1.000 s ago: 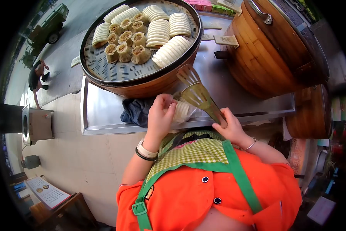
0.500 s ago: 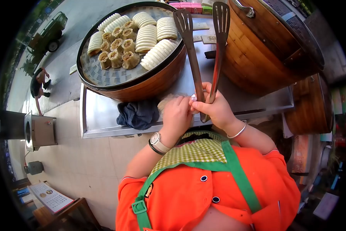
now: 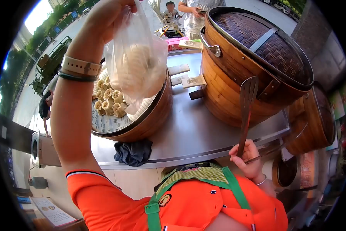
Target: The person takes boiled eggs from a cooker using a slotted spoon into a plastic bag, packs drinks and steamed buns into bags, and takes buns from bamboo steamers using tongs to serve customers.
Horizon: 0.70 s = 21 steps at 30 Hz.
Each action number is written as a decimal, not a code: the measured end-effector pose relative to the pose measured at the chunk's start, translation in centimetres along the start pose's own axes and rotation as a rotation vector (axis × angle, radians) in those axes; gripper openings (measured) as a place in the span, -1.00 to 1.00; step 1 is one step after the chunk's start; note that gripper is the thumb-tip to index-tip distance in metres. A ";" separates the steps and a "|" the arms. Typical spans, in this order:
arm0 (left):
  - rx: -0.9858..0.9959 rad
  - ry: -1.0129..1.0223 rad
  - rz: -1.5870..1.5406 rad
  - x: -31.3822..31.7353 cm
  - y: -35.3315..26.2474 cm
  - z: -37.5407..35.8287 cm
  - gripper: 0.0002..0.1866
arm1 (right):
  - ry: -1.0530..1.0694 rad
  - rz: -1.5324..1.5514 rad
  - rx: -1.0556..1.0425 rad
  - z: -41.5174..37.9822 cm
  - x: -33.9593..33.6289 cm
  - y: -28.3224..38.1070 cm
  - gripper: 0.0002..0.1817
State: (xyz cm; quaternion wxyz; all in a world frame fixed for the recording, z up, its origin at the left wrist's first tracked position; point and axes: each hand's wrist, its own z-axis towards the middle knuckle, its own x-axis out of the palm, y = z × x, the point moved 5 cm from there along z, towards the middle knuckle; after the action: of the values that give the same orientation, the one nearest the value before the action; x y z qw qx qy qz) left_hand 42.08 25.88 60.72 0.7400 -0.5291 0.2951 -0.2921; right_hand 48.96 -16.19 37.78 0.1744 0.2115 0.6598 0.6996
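High at the upper left, my left hand is closed on the top of a clear plastic bag. Pale ridged buns show through the bag, which hangs over a round steamer. Inside that steamer sit open-topped dumplings and more ridged white rolls, partly hidden by the bag. Lower right, my right hand is wrapped round metal slotted tongs. One blade points up in front of the tall steamer, and the other arm spreads out to the right.
A tall lidded bamboo steamer stands on the metal table, with another steamer at the right. A dark cloth lies at the table's front edge. Beyond the table are a standing person and a child in a stroller.
The hands have moved apart. My left hand has risen to the upper left with the filled bag; my right has moved right and lower with the tongs, whose arms are spread wider.
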 end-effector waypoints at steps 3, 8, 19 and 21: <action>0.143 0.111 0.041 -1.6 -1.2 8.0 -0.74 | -0.022 -0.091 -0.014 -1.2 -1.9 -0.5 -0.61; -0.034 -0.077 0.548 4.7 4.6 13.3 -0.70 | -0.227 -0.232 0.022 -2.8 -5.1 -1.4 -0.63; -0.458 -0.156 0.039 10.3 34.0 21.2 -0.73 | -0.466 -0.158 0.206 -5.5 -7.1 -1.4 -0.52; -0.342 0.015 0.377 10.7 33.6 21.4 -0.78 | -0.518 -0.082 0.057 -5.3 -7.4 -0.6 -0.49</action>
State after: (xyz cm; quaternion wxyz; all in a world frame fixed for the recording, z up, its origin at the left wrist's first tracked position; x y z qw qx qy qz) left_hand 69.06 40.07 32.91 0.6789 -0.5800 0.4392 -0.0990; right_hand 52.50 -24.51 36.47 0.3599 0.3615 0.6204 0.5957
